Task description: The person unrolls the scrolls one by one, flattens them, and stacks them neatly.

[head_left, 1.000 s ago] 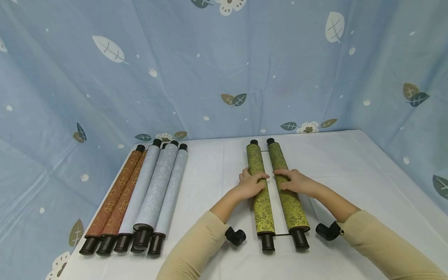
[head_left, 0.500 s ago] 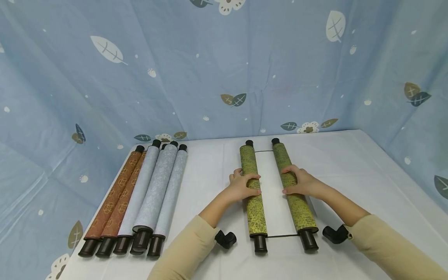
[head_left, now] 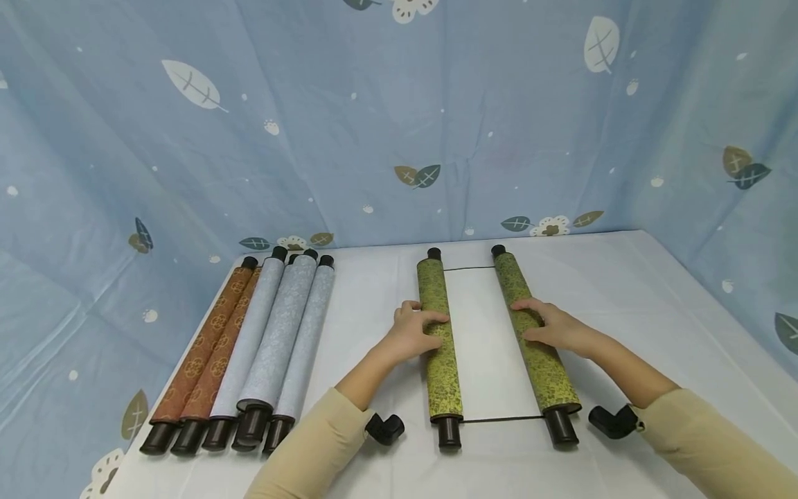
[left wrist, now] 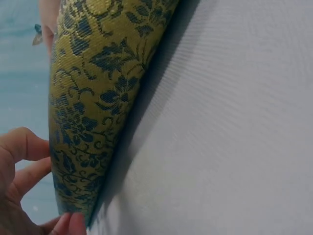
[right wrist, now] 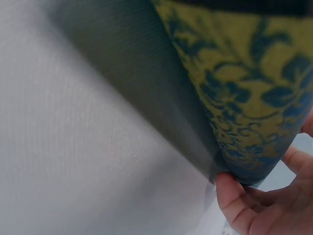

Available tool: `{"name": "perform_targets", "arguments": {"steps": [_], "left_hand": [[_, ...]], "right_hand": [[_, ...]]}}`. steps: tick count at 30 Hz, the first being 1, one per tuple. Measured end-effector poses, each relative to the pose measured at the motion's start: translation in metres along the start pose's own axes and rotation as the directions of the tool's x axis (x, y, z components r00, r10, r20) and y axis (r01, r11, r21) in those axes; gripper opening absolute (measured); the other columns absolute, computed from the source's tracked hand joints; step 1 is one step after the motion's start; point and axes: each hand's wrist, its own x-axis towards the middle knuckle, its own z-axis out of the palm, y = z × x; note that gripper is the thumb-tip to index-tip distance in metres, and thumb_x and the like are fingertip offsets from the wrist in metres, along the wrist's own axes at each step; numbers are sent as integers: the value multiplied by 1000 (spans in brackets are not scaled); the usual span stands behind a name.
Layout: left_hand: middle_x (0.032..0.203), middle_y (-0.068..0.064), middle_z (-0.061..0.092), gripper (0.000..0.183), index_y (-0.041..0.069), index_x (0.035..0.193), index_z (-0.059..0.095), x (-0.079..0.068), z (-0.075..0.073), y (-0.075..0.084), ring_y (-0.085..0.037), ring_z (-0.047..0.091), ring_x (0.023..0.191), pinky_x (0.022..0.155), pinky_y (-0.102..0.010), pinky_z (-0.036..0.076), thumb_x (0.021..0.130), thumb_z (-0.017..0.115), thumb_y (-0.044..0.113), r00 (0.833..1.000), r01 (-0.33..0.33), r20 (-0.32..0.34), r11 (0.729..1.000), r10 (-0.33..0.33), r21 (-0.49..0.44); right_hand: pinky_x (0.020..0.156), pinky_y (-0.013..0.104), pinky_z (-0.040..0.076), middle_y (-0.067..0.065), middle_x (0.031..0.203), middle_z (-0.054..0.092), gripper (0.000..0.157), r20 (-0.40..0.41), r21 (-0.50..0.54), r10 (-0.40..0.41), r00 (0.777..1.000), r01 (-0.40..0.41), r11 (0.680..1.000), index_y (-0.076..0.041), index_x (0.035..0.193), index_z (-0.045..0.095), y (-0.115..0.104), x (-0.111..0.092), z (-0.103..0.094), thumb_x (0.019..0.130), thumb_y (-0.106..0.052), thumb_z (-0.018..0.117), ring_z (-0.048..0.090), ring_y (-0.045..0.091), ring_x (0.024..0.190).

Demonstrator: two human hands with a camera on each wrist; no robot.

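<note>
A hanging scroll in yellow-green floral brocade lies partly unrolled, with a left roll (head_left: 444,381) and a right roll (head_left: 547,374). White sheet (head_left: 483,346) stretches between them, edged by thin dark lines at both ends. My left hand (head_left: 408,334) grips the left roll around its middle, thumb on the inner side. On the other side my right hand (head_left: 560,328) holds the right roll, thumb and fingers curled over it. The brocade (left wrist: 93,98) fills much of the left wrist view. In the right wrist view, fingertips pinch the lower end of the patterned roll (right wrist: 249,98).
At the left lie several rolled scrolls: brown ones with a flower pattern (head_left: 193,360) and pale blue-grey ones (head_left: 277,339), side by side, one resting on top. A white cloth (head_left: 661,305) covers the table. Blue leaf-print curtain (head_left: 349,138) hangs behind and at the sides.
My hands have moved apart, the left one leftward and the right one rightward, each with its roll. The strip of white sheet between the rolls has widened.
</note>
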Motion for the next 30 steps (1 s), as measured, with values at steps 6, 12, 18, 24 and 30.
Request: {"name": "perform_targets", "arguments": {"steps": [6,12,18,24,30], "left_hand": [[147,-24,14,54,22,130,58,1,3,-7,-40,16,132,89,-55,36,77,61,13,1000,-21,-9,995,20,-100],[143,-24,21,43,21,126,60,2,13,-6,-39,21,126,90,-55,36,84,68,30,998,-50,-50,997,47,-56],[136,-24,25,55,23,124,57,4,16,-8,-38,24,121,85,-53,39,75,79,35,998,2,-56,994,-8,-113],[131,-22,26,56,25,124,56,0,7,-15,-37,25,120,86,-54,39,74,80,30,999,35,-31,984,-41,-174],[128,-19,29,50,26,127,56,-6,1,-23,-37,24,122,89,-56,36,80,74,28,998,46,41,970,-37,-240]], "right_hand": [[98,66,28,32,142,32,52,-24,-22,-24,999,23,999,4,137,41,0,-3,-1,89,-6,56,19,54,132],[95,67,30,30,136,39,57,-57,-58,-55,997,52,997,1,132,46,1,-8,-1,85,-21,71,25,53,129],[92,70,30,33,139,31,62,-62,-32,-19,998,17,999,-2,131,45,4,-11,-4,81,-23,74,20,55,130],[90,64,36,33,142,27,61,-49,25,-45,998,46,999,4,135,41,9,-16,-9,85,-14,70,19,54,130],[93,67,31,31,143,32,56,-19,18,-79,997,79,997,5,138,40,18,-22,-12,90,-14,62,21,53,131]]}}
